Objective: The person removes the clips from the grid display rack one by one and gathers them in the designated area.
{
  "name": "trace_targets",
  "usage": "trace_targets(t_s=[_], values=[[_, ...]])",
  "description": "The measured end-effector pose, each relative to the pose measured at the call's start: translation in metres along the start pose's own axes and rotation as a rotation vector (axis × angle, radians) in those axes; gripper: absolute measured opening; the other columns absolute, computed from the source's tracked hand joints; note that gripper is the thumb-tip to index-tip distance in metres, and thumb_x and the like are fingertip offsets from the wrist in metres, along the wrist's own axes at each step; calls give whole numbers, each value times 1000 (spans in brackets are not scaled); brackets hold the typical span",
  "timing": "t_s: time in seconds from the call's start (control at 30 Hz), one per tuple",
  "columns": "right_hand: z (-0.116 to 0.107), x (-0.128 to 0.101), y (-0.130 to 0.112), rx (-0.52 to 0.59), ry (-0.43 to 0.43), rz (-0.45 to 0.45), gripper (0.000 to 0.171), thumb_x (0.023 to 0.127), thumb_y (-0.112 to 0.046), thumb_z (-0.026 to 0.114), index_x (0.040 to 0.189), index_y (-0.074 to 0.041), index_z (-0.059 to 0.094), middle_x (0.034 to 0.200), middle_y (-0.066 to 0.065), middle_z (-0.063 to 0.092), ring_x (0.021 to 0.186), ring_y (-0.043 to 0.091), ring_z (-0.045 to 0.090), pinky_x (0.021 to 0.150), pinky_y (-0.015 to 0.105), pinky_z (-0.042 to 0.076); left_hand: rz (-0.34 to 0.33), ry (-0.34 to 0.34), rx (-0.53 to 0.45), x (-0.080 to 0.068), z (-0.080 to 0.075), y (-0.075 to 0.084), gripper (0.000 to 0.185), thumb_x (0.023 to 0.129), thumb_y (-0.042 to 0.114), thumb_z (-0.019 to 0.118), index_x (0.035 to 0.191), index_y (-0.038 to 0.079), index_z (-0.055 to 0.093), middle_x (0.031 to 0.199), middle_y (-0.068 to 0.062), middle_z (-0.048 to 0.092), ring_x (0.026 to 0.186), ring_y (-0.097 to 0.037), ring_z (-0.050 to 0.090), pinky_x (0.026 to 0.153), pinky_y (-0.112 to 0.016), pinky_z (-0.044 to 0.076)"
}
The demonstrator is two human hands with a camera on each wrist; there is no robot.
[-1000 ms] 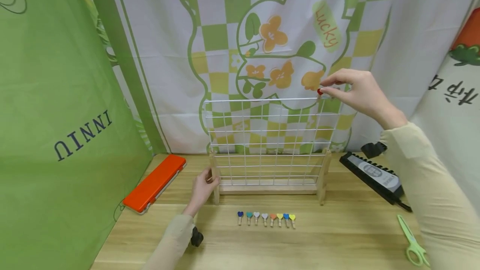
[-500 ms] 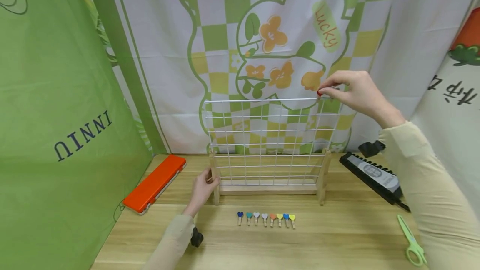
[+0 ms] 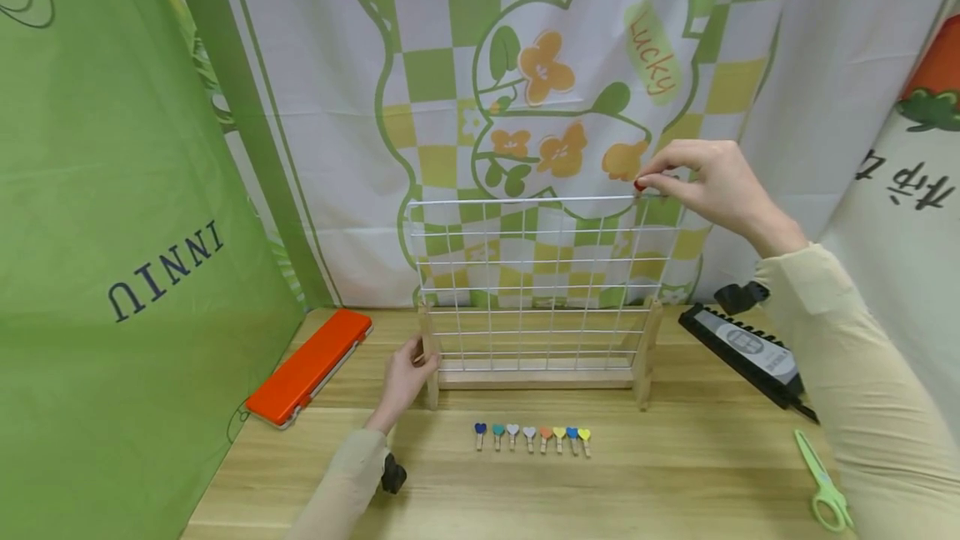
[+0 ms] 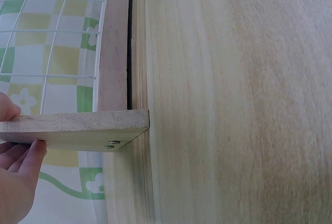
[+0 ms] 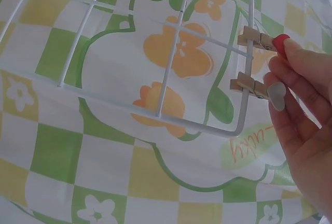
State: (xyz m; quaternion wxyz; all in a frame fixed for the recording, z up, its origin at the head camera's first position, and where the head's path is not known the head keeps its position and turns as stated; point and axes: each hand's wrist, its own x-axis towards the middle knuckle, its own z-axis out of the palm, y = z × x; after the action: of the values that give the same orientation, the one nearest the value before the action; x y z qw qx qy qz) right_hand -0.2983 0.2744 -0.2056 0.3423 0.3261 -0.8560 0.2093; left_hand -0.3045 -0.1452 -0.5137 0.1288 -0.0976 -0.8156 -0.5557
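Our right hand (image 3: 712, 186) pinches a red heart clip (image 5: 280, 43) at the far right top corner of the wire grid (image 3: 536, 273), its wooden jaws astride the top wire just beside a second clip (image 5: 250, 85) already there. Our left hand (image 3: 405, 373) grips the stand's near left wooden foot (image 4: 78, 129). If we let go before the jaws seat fully, the clip could twist or drop, and pressing hard on the corner might tip the rack.
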Motion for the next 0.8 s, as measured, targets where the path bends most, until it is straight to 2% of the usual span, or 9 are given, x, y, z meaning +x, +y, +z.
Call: trace_targets(t_s=[0.1,0.23,0.33,0.47,0.67,0.8], values=[[-1,-1,0,6,8,15,12,83,1,75,87,-10,77,86,7,75,79,-20,50,72,4,40,-2,-3,-9,1,0,1,38,88,0,67,124,-11,60,123,-32,65,119,-44,63,96,-45,58],[-3,-1,0,7,20,39,10,84,0,75,88,-9,77,86,8,75,77,-17,51,70,6,40,0,-19,-11,-6,-4,26,37,89,-3,64,123,-16,58,122,-36,63,119,-48,61,97,-51,56],[-5,0,-2,0,29,60,7,85,-2,74,89,-8,76,86,7,75,76,-16,52,69,7,40,4,-22,-8,-10,-5,39,37,89,-7,62,123,-19,55,122,-39,61,119,-50,59,97,-55,55],[-8,-3,-7,10,28,91,7,88,-5,73,91,-10,77,88,4,74,78,-14,54,72,6,41,-8,0,-13,-4,0,20,38,88,-7,63,124,-18,56,123,-38,62,120,-48,60,98,-53,54],[-7,-17,-14,72,32,107,12,88,-6,73,92,-17,77,86,-20,70,81,-11,59,70,5,43,-7,4,-28,-1,1,4,37,88,-2,67,123,-13,59,122,-33,65,119,-43,63,97,-46,57],[4,-31,-15,103,29,91,14,87,-3,73,92,-16,77,86,-14,72,83,-13,60,72,4,45,5,-2,-39,-1,0,2,38,88,-2,67,123,-13,59,122,-34,64,118,-44,63,96,-47,57]])
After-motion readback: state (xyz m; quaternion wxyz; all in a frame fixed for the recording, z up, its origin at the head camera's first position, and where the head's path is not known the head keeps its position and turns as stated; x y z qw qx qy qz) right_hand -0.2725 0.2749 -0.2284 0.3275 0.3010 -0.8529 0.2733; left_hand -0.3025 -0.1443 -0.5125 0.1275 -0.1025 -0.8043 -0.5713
